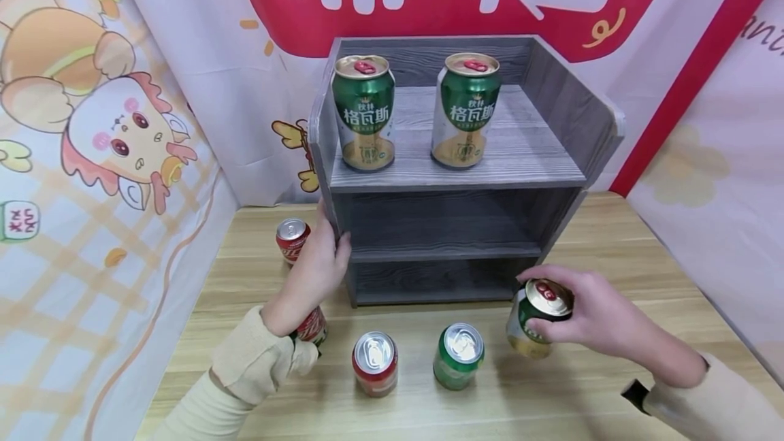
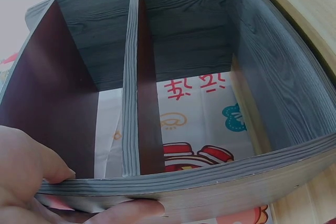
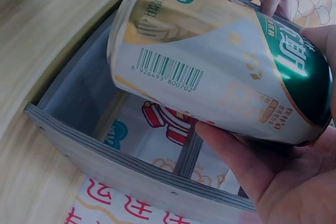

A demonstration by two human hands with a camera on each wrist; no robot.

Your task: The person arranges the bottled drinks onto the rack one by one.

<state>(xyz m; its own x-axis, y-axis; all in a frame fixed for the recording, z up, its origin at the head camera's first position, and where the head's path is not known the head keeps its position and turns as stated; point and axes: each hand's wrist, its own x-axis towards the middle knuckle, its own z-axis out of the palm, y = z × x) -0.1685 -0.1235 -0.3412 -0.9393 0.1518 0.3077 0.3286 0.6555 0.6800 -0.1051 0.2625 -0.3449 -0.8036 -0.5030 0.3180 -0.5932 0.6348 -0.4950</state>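
Note:
A small grey wood-grain shelf (image 1: pixel 533 148) stands upright on the table. Its left side panel is gripped by my left hand (image 1: pixel 315 260), with the thumb on the front edge; the left wrist view shows thumb (image 2: pixel 37 156) and fingers on either side of the board. Beside the shelf's lower right corner, my right hand (image 1: pixel 597 312) holds a green, white and gold drink can (image 1: pixel 527 329) around its upper part. That can's barcode side (image 3: pixel 173 72) faces the right wrist camera. Two matching cans, one left (image 1: pixel 367 118) and one right (image 1: pixel 467 114), stand on the top level.
On the table (image 1: pixel 649 257), a red can (image 1: pixel 375 366) and a green can (image 1: pixel 458 358) stand before the shelf. Two more red cans, one farther back (image 1: pixel 292 240) and one nearer (image 1: pixel 314 327), are partly hidden by my left arm. Printed cloth (image 1: pixel 257 87) encloses the table.

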